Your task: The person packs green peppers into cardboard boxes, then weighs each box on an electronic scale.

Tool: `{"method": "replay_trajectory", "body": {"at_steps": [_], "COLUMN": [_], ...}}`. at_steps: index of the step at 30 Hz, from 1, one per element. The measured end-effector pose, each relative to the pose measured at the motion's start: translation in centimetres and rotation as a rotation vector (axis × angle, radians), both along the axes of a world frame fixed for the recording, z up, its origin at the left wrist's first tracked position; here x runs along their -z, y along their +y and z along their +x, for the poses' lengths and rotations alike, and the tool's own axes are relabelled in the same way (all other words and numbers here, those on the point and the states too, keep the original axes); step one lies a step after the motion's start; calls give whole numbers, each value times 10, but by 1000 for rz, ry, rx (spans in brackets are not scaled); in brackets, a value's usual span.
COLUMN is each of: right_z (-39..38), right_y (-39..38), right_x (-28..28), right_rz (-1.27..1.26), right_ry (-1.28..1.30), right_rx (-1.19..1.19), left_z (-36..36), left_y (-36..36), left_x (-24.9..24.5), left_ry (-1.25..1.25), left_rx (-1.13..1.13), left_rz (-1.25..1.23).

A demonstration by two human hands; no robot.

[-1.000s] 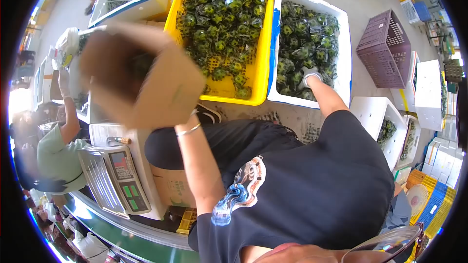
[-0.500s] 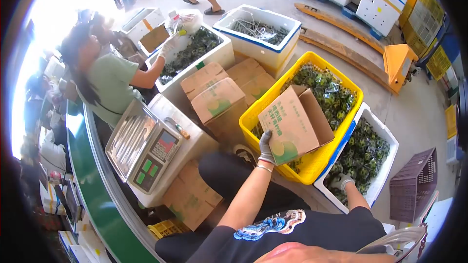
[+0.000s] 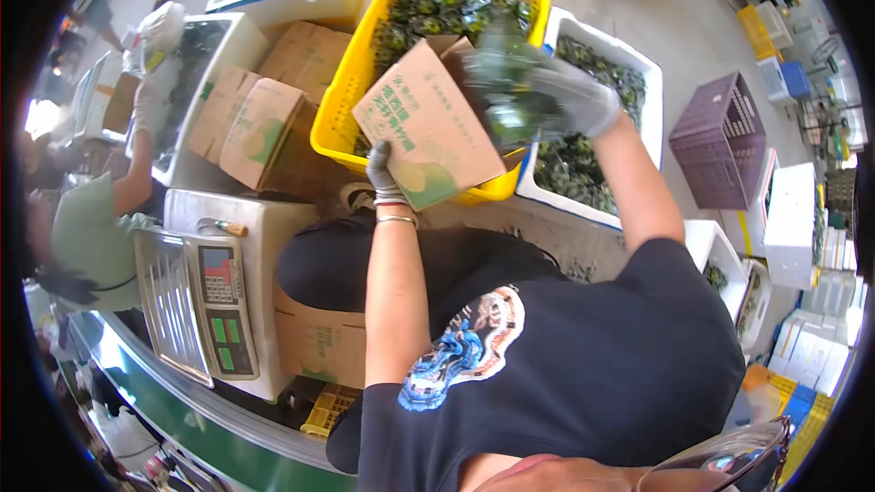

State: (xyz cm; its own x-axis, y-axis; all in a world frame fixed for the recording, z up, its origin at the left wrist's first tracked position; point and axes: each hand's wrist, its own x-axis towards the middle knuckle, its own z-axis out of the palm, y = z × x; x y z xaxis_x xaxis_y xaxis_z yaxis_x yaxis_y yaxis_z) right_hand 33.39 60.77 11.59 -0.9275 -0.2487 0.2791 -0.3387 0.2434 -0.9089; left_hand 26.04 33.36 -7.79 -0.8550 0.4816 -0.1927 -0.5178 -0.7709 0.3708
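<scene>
My left hand, in a grey glove, grips the lower left edge of a printed cardboard box. The box is tilted over the yellow crate, its open side facing right. My right hand, gloved too and smeared by motion, holds a bunch of green produce in clear wrapping at the box's opening. More wrapped green pieces lie in the yellow crate and in the white foam box beside it. The box's inside is mostly hidden.
A weighing scale stands at left on a white foam box. Several cardboard boxes are between it and the crate. A purple crate sits at right. A co-worker in a green shirt reaches into another foam box.
My right hand has risen from the white foam box to the cardboard box's opening, bringing wrapped green produce. My left hand keeps its grip on the box. The view has turned to the right.
</scene>
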Motion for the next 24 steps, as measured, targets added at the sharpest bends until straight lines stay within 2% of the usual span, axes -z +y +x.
{"method": "replay_trajectory", "body": {"at_steps": [1, 2, 3, 4, 6, 7, 8, 9, 10, 12, 13, 14, 16, 17, 18, 19, 21, 22, 23, 24], "right_z": [-12, -16, -22, -14, -8, -3, -1, 2, 11, 52, 72, 85, 94, 95, 87, 93, 93, 90, 86, 82], "right_y": [-2, -18, -35, -69, -26, -3, 14, 31, 53, 93, 100, 79, 64, 63, 53, 64, 70, 75, 74, 94], "right_x": [16, 15, 2, -63, -45, -38, -28, -14, 15, 115, 166, 182, 228, 251, 233, 244, 262, 263, 265, 304], "right_rz": [653, 480, 299, 129, 84, 59, 237, 417, 568, 906, 1096, 834, 558, 531, 520, 532, 555, 388, 305, 302], "right_ry": [398, 72, -245, -821, -629, -581, -739, -892, -982, -1142, -1210, -1320, -1204, -1014, -1044, -931, -1039, -1166, -1098, -1095], "right_rx": [-21, 31, 82, 305, 243, 244, 371, 496, 446, 329, 257, 435, 650, 692, 708, 634, 661, 667, 737, 719], "left_z": [0, 6, 8, 5, 2, 2, -1, -4, -6, -5, -3, -5, -6, -4, -2, 1, 4, 7, 6, 5], "left_y": [-3, -1, -2, -6, -12, -13, -12, -13, -18, -19, -19, -21, -22, -24, -27, -27, -26, -28, -27, -26], "left_x": [10, -3, -1, 3, 9, 18, 29, 39, 51, 52, 47, 38, 29, 26, 24, 21, 20, 19, 18, 17], "left_ry": [-9, -24, 6, 39, 71, 51, 38, 28, -25, -64, -58, -48, -41, -41, -42, -44, -48, -42, -39, -34], "left_rx": [-33, -29, -30, -35, -25, -108, -189, -267, -184, -146, -175, -193, -225, -227, -228, -231, -241, -244, -248, -248], "left_rz": [-61, 96, 116, 138, 156, 88, 19, -50, 232, 406, 365, 335, 316, 305, 301, 293, 288, 280, 276, 276]}}
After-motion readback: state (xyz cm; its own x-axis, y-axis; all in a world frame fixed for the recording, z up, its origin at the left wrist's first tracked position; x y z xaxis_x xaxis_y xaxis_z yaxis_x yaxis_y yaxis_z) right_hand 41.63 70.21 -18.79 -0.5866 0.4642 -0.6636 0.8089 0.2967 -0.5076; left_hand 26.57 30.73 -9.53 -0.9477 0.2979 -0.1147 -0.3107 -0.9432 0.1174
